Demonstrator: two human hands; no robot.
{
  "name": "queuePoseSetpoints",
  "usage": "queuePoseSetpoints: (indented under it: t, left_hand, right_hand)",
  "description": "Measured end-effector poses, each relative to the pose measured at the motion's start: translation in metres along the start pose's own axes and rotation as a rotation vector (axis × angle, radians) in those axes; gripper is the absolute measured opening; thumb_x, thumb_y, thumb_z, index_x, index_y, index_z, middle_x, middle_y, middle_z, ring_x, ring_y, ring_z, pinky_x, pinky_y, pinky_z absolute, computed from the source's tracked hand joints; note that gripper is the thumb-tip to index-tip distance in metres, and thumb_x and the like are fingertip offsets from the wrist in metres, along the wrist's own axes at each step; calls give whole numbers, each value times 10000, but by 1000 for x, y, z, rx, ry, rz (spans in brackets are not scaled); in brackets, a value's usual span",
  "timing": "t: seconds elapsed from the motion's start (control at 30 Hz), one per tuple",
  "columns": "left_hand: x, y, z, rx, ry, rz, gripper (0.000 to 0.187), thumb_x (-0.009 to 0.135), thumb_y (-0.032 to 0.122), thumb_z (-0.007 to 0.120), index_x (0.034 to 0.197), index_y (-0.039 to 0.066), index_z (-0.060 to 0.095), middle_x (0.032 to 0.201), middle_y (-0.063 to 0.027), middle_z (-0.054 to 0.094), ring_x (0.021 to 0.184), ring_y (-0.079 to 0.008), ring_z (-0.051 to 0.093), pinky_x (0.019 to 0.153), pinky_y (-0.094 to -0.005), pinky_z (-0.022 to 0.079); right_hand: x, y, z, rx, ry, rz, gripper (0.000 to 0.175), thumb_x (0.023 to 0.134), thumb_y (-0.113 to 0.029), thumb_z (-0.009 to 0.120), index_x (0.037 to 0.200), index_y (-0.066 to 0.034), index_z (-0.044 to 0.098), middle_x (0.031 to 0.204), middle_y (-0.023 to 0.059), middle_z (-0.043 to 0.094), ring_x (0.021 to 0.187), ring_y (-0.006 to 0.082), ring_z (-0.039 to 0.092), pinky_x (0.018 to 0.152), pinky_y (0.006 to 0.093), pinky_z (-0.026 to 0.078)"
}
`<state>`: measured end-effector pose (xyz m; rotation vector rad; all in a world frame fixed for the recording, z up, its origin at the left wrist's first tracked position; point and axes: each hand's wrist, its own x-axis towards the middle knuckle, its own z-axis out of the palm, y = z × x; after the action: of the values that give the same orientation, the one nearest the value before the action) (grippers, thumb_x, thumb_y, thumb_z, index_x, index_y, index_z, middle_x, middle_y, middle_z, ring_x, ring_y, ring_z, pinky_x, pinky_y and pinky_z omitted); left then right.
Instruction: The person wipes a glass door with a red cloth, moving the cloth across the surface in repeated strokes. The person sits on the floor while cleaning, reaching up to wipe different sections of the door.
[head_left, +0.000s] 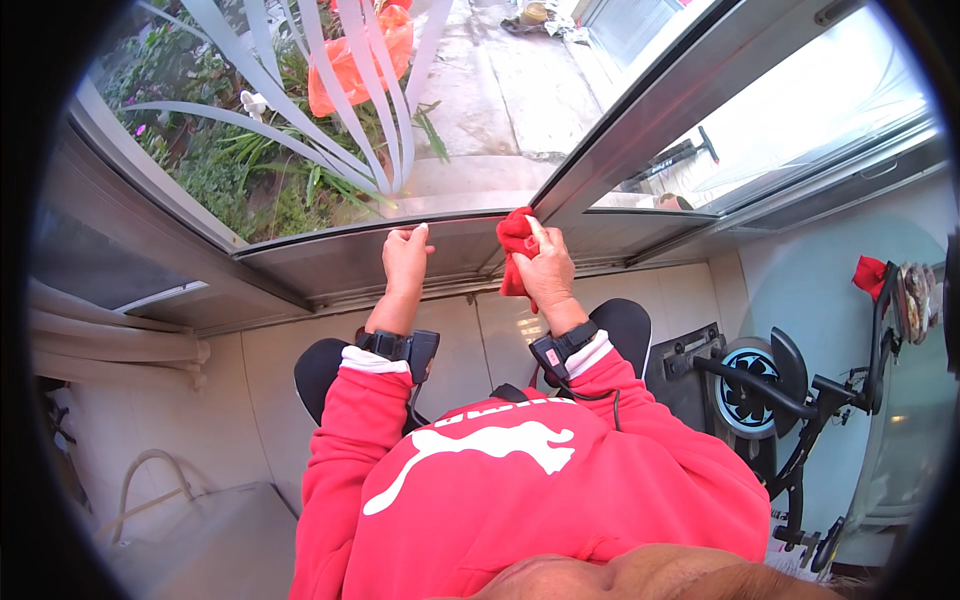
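Note:
My right hand grips a folded red cloth. The cloth lies against the lower corner of a glazed door, where its metal upright meets the bottom edge of the glass. Curled fingers show on my left hand, with nothing visible in them. That hand is at the grey metal lower panel, just under the glass; whether its fingertips touch cannot be made out. Pale curved stripes decorate the glass pane. A black strapped device is on each wrist.
A black exercise bike stands to the right on the tiled floor. At left hang gathered curtains, above a grey bag with a looped handle. Plants and an orange plastic bag are beyond the glass.

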<state>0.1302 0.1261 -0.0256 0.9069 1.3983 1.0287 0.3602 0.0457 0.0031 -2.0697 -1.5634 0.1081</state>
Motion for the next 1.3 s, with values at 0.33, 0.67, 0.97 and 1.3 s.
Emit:
queuePoseSetpoints:
  t: [0.33, 0.67, 0.97, 1.3]
  left_hand:
    - [2, -4, 6, 6, 42, 20, 331, 966, 280, 686, 1074, -33, 669, 1016, -117, 743, 769, -165, 733, 640, -286, 498]
    - [2, -4, 3, 11, 39, 22, 336, 967, 282, 693, 1068, -37, 671, 1013, -122, 749, 778, -165, 737, 636, -285, 499]
    - [5, -8, 3, 18, 31, 30, 341, 957, 271, 666, 1076, -48, 659, 1026, -139, 754, 801, -183, 744, 657, -304, 516]
    - [-1, -3, 3, -13, 47, 61, 366, 967, 269, 636, 1079, -80, 656, 1002, -155, 754, 773, -212, 745, 714, -328, 561]
  right_hand:
    - [-4, -41, 15, 132, -78, -23, 690, 789, -265, 793, 1438, -132, 603, 1150, 81, 623, 1029, 317, 691, 869, 438, 576]
    - [2, -10, -10, 128, -31, 10, 678, 792, -276, 806, 1436, -178, 615, 1136, 70, 645, 1015, 295, 699, 874, 423, 576]
    - [3, -18, 5, 141, -64, 36, 700, 804, -296, 797, 1456, -146, 591, 1154, 75, 640, 1031, 319, 693, 889, 446, 569]
    - [-2, -70, 24, 200, -203, -154, 720, 781, -286, 801, 1453, -144, 587, 1150, 74, 639, 1023, 319, 699, 867, 428, 582]
